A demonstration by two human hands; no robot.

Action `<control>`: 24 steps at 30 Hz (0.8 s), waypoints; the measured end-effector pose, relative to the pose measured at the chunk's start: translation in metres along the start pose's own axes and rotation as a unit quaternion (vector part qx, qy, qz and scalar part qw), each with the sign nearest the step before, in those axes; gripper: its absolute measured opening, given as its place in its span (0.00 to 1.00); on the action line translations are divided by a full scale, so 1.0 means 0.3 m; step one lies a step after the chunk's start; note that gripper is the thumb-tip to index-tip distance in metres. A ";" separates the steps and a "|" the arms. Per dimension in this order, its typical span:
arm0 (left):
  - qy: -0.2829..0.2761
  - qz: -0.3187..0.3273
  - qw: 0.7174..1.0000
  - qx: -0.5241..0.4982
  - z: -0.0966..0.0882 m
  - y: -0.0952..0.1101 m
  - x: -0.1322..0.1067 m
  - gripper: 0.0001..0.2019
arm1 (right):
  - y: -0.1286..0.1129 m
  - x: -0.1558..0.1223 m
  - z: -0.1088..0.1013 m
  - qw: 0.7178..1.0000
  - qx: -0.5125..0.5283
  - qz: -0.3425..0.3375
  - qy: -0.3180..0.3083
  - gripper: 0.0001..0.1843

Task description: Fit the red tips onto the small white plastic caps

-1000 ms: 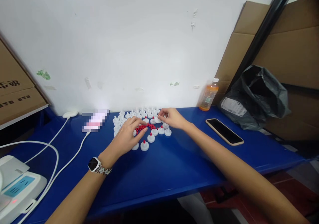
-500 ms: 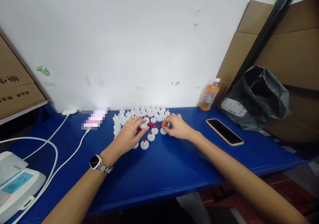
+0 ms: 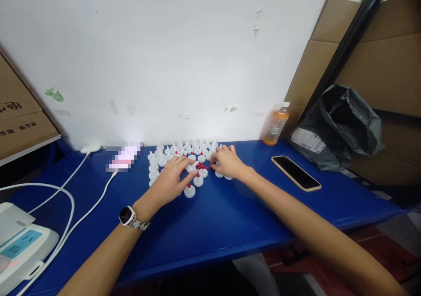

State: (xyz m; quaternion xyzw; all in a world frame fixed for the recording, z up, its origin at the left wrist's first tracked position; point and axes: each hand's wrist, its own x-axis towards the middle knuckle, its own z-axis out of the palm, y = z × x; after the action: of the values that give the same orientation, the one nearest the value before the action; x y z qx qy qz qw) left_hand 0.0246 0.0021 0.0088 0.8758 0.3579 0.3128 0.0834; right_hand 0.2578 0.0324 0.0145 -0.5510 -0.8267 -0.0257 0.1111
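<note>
My left hand [image 3: 170, 177] pinches a white nozzle cap [image 3: 191, 167] between thumb and fingers, its bare spout tilted to the right. Beside the spout lies a small pile of red tips [image 3: 201, 166] on the table. My right hand [image 3: 228, 161] is just right of that pile, fingers pinched together; whatever is between them is too small to make out. Nearer to me stand white caps with red tips on their spouts, among them one cap [image 3: 190, 191] at the front. Behind both hands are rows of white nozzle caps [image 3: 153, 166], mostly with bare spouts.
The blue table [image 3: 204, 230] meets a white wall. To the right are a phone [image 3: 296, 173], an orange drink bottle [image 3: 276, 125] and a grey plastic bag [image 3: 329, 129]. On the left lie white cables [image 3: 98, 206] and a power strip [image 3: 29, 247].
The held nozzle cap now has its spout tilted towards the right. My right hand has shifted slightly up and left, with its fingers closer to the red tips.
</note>
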 end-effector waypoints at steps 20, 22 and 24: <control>0.015 0.004 0.999 0.029 -0.002 0.024 -0.027 0.18 | -0.155 -0.041 0.018 0.779 0.617 -0.015 0.112 0.17; 0.011 0.010 0.999 0.031 0.004 0.023 -0.030 0.18 | -0.159 -0.042 0.020 0.764 0.637 -0.015 0.103 0.17; 0.012 0.015 0.999 0.035 0.008 0.023 -0.031 0.19 | -0.164 -0.041 0.024 0.740 0.665 -0.007 0.101 0.17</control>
State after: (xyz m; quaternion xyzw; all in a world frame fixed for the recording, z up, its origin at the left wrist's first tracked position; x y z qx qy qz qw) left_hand 0.0249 -0.0091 0.0048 0.8799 0.3560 0.3116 0.0441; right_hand 0.2160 0.0032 0.0090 -0.3257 -0.6214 0.4743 0.5318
